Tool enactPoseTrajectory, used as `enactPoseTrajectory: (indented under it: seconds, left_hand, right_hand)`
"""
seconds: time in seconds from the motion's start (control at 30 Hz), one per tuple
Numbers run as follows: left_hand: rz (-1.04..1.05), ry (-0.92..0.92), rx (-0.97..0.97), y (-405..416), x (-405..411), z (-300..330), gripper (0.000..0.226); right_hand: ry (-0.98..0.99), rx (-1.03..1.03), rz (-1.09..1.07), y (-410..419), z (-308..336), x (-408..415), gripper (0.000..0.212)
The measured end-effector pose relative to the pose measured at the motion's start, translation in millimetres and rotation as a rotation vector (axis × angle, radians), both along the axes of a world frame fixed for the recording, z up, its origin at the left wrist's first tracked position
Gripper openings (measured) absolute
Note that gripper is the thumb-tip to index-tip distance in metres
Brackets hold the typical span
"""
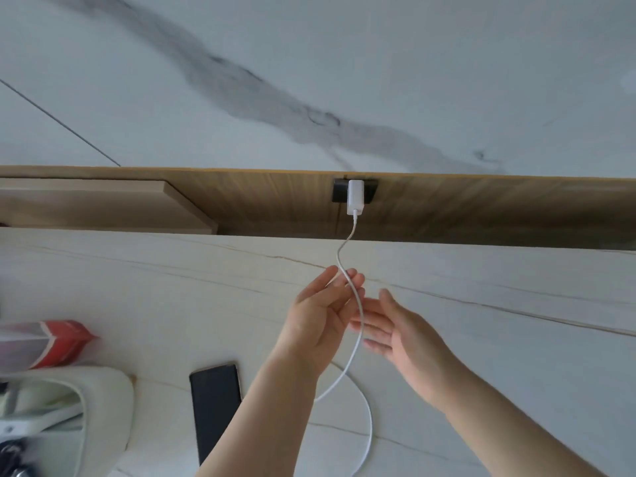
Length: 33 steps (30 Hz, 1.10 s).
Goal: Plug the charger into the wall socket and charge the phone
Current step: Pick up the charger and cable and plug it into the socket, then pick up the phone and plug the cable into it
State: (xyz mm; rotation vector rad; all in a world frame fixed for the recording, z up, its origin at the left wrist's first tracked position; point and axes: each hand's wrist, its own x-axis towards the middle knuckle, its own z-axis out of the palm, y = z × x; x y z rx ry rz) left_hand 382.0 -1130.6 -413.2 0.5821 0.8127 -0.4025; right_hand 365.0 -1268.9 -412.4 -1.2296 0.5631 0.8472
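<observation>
A white charger (354, 197) sits plugged into a black wall socket (339, 191) on the wooden back panel. Its white cable (358, 342) hangs down, passes between my hands and loops on the counter toward the bottom edge. My left hand (320, 315) is raised below the socket, fingers spread, with the cable running across its fingertips. My right hand (395, 328) is beside it, palm open, fingers apart, just right of the cable. A black phone (215, 401) lies flat on the counter, left of my left forearm; its lower end is hidden behind it.
A pale marble-look counter (516, 339) spreads under my hands. At the left stand a red-and-white packet (51, 342) and a cream-coloured tray or container (103, 407) with items inside. A wooden shelf block (103, 204) juts out at the back left. Above is a marble wall (309, 80).
</observation>
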Motion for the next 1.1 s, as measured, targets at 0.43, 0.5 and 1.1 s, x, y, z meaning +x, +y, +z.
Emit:
enactPoseTrajectory:
  seconds: [0.43,0.5,1.1]
  left_hand:
    - [-0.560,0.247,0.931,45.6,-103.0,5.3,0.037]
    - [-0.743,0.209,1.053,47.5,-122.1,-5.4,0.042]
    - [-0.858,0.440,1.533,80.7,-166.4,-47.5,0.047]
  right_hand:
    - [-0.059,-0.296,-0.218,-12.6,20.5,-35.2,0.014]
    - [-0.046,-0.273,-0.242,-14.9,10.7,-37.1,0.010]
    - [-0.547,-0.825,0.299,19.9,-60.9,-97.6,0.030]
